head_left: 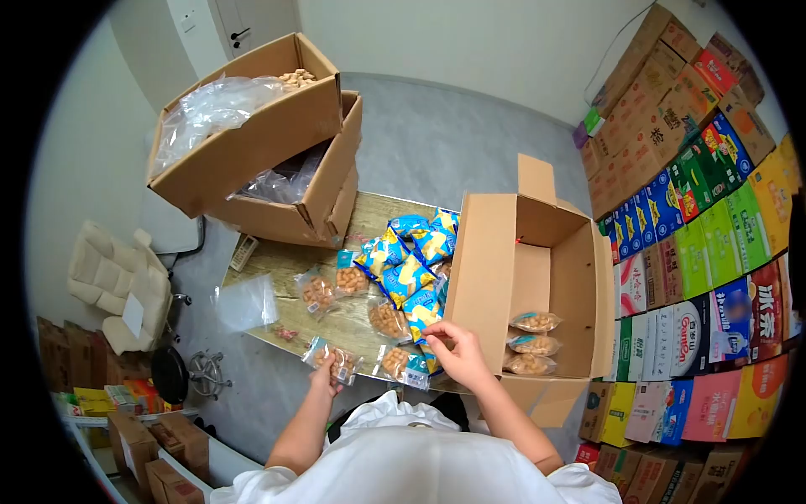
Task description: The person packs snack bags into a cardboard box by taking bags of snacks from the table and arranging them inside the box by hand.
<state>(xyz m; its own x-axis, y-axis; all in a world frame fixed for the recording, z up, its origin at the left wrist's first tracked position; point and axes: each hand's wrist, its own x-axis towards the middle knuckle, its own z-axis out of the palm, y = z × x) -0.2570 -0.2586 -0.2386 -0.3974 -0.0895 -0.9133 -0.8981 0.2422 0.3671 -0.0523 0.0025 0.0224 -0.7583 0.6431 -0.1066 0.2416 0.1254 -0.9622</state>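
Observation:
My left hand (326, 375) grips a clear bag of round tan snacks (340, 363) at the table's near edge. My right hand (459, 351) has its fingertips bent together at the lower edge of a blue-and-yellow snack packet (422, 312); its palm side is partly hidden. More such packets (406, 277) lie heaped on the table (285, 252). Around them rest other clear snack bags, among them one bag (316, 290) to the left and another bag (395, 363) between my hands. To the right, an open cardboard box (483, 269) holds several filled bags (532, 344).
Two large cartons (252, 160) are stacked at the back left, the upper one holding plastic film and loose snacks. Flat clear bags (248, 302) lie at the table's left edge. A cream chair (113, 281) stands left; stacked goods boxes (688, 294) line the right.

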